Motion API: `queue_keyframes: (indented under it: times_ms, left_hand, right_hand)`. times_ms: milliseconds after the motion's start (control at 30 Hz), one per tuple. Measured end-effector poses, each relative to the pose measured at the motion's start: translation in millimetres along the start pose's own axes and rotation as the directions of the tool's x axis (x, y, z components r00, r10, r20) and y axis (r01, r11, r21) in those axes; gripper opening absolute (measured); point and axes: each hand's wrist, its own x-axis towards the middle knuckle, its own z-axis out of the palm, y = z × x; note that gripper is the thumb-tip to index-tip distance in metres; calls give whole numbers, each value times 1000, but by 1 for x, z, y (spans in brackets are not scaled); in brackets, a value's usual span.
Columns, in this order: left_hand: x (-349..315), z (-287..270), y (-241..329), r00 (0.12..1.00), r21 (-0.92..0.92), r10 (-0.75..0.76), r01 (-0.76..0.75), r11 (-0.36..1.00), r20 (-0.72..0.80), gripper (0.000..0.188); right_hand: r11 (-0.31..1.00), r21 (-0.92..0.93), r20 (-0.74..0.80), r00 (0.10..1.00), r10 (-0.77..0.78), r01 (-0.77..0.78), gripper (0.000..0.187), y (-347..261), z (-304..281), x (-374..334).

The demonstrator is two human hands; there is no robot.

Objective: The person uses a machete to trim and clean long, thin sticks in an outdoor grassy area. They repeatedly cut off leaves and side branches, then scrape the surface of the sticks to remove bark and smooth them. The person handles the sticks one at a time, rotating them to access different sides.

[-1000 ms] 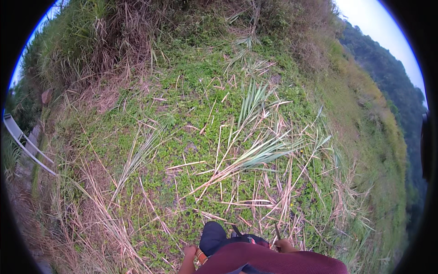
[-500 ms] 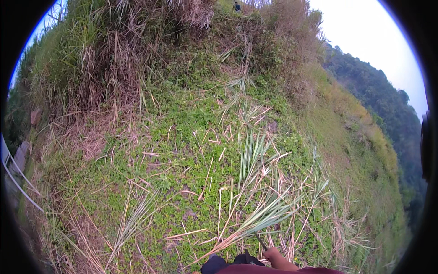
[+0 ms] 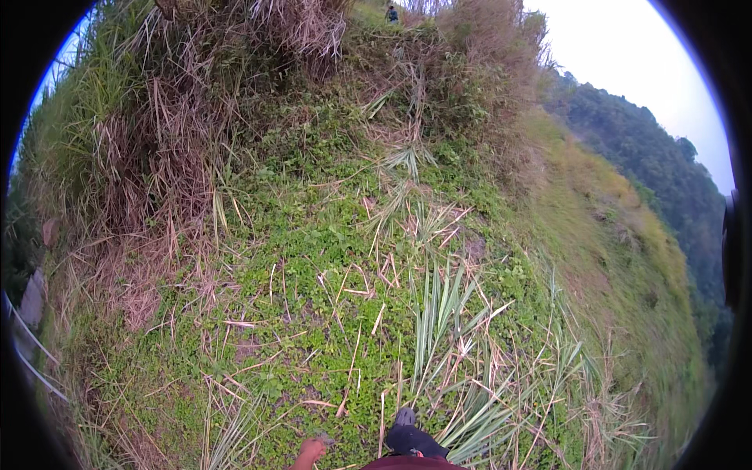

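Note:
At the lower edge, left of my body, my left hand [image 3: 311,450] hangs above the low green plants [image 3: 329,305]. It looks closed, its fingers curled in; whether it holds anything is too small to make out. My right hand is out of view. Ahead of my dark red shirt [image 3: 411,464], my foot in a dark shoe [image 3: 404,417] is set down on the plants beside cut long green leaves [image 3: 478,423]. More cut leaves [image 3: 435,313] and dry stalks [image 3: 352,368] lie scattered in front of me.
Tall dry grass [image 3: 164,149] stands at the left, with brown brush [image 3: 486,94] at the far right. A slope [image 3: 619,266] drops away on the right towards a wooded hill [image 3: 627,133]. Far ahead, a person [image 3: 392,14] is on the rise. White rails [image 3: 31,337] curve at the left edge.
I have moved forward, and the cut leaves are nearer. My right hand, which held a thin dark tool, has left the view. My left hand and a forward foot have come in.

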Motion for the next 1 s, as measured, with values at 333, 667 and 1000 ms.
queue_keyframes:
  times_ms: [333,667,1000]
  left_hand:
    - [81,144,381,973,258,118,-168,951,199,19]
    - [222,224,662,983,324,43,-100,941,177,22]
    - [317,302,1087,872,390,396,-484,783,286,34]
  right_hand:
    - [938,328,-231,972,-32,109,26,-202,-292,221]
    - [918,87,-510,809,-294,388,43,-532,-614,189]
    - [991,128,-94,995,-35,47,30,-594,-734,278]
